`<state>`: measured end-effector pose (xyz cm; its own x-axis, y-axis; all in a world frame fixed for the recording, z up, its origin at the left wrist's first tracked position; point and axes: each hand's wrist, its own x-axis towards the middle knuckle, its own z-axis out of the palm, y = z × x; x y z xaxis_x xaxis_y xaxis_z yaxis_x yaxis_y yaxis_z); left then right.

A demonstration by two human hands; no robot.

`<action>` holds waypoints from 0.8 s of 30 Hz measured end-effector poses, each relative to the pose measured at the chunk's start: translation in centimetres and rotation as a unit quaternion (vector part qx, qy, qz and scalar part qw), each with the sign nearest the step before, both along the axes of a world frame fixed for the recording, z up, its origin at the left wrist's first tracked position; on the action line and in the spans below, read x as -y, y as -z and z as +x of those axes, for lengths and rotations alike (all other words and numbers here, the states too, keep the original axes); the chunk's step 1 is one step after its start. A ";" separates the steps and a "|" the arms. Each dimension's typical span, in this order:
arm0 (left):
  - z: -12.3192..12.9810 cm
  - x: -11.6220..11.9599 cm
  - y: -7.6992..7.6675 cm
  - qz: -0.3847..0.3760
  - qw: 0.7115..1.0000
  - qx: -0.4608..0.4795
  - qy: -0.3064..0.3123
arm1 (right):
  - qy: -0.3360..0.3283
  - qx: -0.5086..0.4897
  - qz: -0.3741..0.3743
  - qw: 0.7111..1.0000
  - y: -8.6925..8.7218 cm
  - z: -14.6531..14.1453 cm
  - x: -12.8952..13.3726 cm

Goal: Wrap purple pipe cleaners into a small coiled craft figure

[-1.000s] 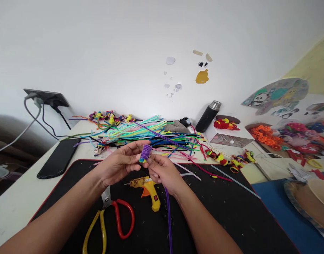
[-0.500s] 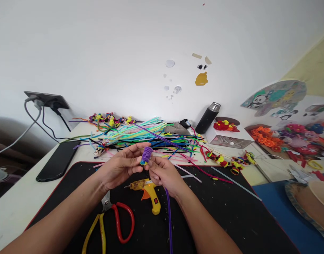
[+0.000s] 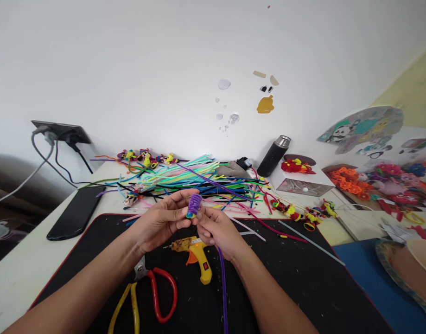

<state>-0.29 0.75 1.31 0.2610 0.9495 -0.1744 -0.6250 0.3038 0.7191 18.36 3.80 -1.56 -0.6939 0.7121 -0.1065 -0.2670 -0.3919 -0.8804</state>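
- Coil (image 3: 194,204): purple, tightly wound, blue, green and yellow at the lower end; located between both hands, above the mat (image 3: 268,269).
- Left hand (image 3: 157,221): partly closed, thumb and fingers grasping the coil.
- Right hand (image 3: 221,233): mostly closed, pinching the coil's lower end; purple strand (image 3: 223,287) hangs below.
- Glue gun (image 3: 198,257) label: illegible.

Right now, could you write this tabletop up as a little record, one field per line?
Left hand: holding the purple coil
Right hand: fingers at the coil's lower end
Purple strand: trails below the right hand
Black mat: under glue gun and scissors
Beyond mat: pile of colorful fuzzy stems
Far right: black flask, tilted in view
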 end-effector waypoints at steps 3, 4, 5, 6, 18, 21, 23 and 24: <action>0.0 0.0 0.0 0.003 1.000 0.000 0.001 | 0.000 -0.001 0.003 1.000 0.1 0.0 0.0; 0.0 0.0 0.1 0.004 1.000 0.000 0.002 | 0.000 -0.002 0.002 1.000 0.1 0.0 0.0; 0.0 0.0 0.1 0.004 1.000 -0.001 0.002 | 0.001 -0.001 0.001 1.000 0.1 0.0 0.0; 0.0 0.0 0.1 0.003 1.000 -0.002 0.001 | 0.001 -0.001 0.000 1.000 0.1 -0.1 0.0; 0.1 0.1 0.1 -0.009 1.000 0.002 -0.004 | -0.001 0.005 -0.008 1.000 0.2 0.1 0.0; 0.2 0.2 0.0 -0.014 1.000 0.003 -0.009 | -0.003 0.004 -0.007 1.000 0.1 0.1 0.0; 0.2 0.2 0.0 -0.017 1.000 0.004 -0.010 | -0.003 0.005 -0.008 1.000 0.0 0.1 0.0; 0.2 0.2 0.0 -0.018 1.000 0.005 -0.011 | -0.003 0.006 -0.010 1.000 0.0 0.0 0.0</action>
<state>-0.08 0.55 1.32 0.2425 0.9479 -0.2065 -0.6385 0.3162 0.7016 18.40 3.84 -1.57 -0.6965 0.7060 -0.1283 -0.2545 -0.4103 -0.8757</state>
